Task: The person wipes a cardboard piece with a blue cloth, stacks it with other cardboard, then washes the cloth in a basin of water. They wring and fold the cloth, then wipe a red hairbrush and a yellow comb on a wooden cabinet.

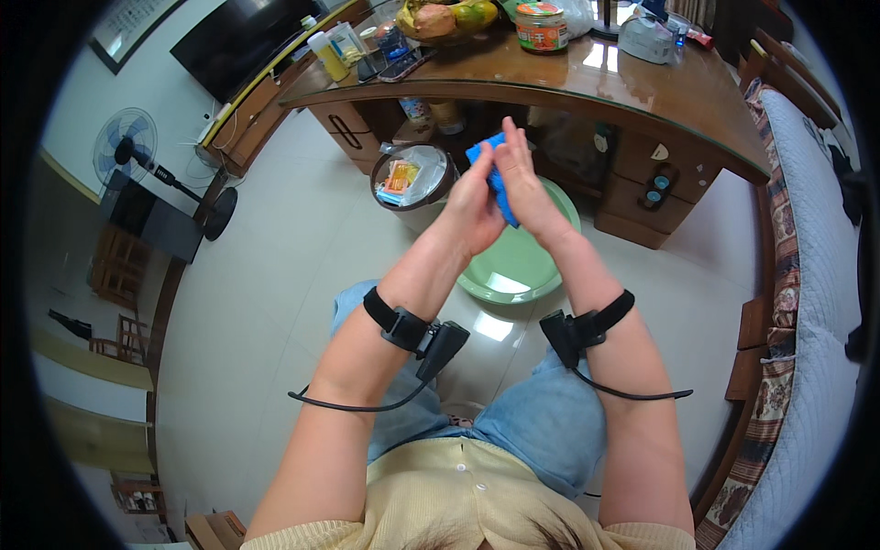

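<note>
A blue cloth or sponge (509, 204) is pressed between my two palms, its edges showing above and below. My left hand (476, 206) lies against one side of it with the fingers pointing away from me. My right hand (526, 182) presses from the other side, fingers straight and held together. Beneath both hands a round green plastic basin (510, 268) stands on the tiled floor. Whether it holds water cannot be told.
A waste bin (419, 218) with a bag and wrappers stands left of the basin. Beyond is a glass-topped wooden table (474, 72) bearing a fruit bowl, a jar (542, 29) and phones. A standing fan (220, 213) is at left, a padded sofa (811, 289) at right.
</note>
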`<state>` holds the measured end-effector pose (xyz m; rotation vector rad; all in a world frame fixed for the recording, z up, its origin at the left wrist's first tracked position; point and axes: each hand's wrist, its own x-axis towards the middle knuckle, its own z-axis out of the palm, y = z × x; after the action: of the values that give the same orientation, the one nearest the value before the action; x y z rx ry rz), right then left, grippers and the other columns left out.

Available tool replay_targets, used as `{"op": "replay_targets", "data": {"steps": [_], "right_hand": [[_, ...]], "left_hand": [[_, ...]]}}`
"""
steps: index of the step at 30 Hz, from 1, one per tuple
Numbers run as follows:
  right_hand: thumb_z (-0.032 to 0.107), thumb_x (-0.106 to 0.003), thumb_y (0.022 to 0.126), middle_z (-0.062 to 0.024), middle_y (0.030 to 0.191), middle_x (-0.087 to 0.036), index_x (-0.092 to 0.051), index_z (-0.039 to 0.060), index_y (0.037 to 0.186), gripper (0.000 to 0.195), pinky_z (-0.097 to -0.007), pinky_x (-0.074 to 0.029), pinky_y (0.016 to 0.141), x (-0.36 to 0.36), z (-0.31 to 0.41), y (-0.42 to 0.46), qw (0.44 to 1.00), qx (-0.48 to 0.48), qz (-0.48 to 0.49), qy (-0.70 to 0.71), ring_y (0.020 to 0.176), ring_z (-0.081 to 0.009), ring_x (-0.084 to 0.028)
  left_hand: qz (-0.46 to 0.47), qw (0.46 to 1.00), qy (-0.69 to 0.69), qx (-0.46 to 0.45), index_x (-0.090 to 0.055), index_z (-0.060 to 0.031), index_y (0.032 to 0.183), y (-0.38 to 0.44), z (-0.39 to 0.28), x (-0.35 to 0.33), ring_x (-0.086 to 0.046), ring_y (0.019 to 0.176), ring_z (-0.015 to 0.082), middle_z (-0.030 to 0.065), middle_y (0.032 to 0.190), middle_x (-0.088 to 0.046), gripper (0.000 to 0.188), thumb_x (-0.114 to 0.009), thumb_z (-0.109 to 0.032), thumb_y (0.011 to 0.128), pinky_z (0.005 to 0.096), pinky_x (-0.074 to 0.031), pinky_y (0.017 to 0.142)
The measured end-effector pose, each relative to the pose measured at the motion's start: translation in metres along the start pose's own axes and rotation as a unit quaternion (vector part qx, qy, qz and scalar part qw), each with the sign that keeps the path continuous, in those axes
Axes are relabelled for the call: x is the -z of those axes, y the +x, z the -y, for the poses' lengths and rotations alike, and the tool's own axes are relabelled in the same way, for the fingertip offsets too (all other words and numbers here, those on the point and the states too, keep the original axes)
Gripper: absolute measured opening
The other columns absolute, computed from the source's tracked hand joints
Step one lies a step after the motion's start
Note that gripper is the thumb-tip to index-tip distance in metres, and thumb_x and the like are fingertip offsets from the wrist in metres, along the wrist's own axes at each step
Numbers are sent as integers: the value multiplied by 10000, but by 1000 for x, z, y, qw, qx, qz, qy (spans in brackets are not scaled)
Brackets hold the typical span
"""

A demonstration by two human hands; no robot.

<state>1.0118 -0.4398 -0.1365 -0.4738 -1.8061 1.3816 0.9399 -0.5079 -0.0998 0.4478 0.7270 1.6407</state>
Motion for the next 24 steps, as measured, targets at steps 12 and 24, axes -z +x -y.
{"op": "replay_targets", "data": {"steps": [12, 24], "right_hand": [[572, -656, 812, -213, 1440, -356, -227, 65, 1472, 936, -424, -329, 1074, 37, 19, 7, 956, -134, 8, 261, 1315, -322, -388], [409, -588, 919, -171, 1252, -570, -467, 32, 1312, 558, -476, -491, 946, 32, 5, 27, 817, -333, 47, 468, 1097, -316, -593]], "left_hand": [[-6, 997, 50, 50, -377, -53, 1404, -49, -27, -34, -498, 1235, 337, 159, 1368, -487, 574, -363, -462, 1000, 508, -383, 1060], [-93, 991, 66, 75, -427, 4, 1312, 8, -56, 21, -565, 1137, 325, 189, 1277, -528, 479, -589, -192, 905, 486, -473, 976]]}}
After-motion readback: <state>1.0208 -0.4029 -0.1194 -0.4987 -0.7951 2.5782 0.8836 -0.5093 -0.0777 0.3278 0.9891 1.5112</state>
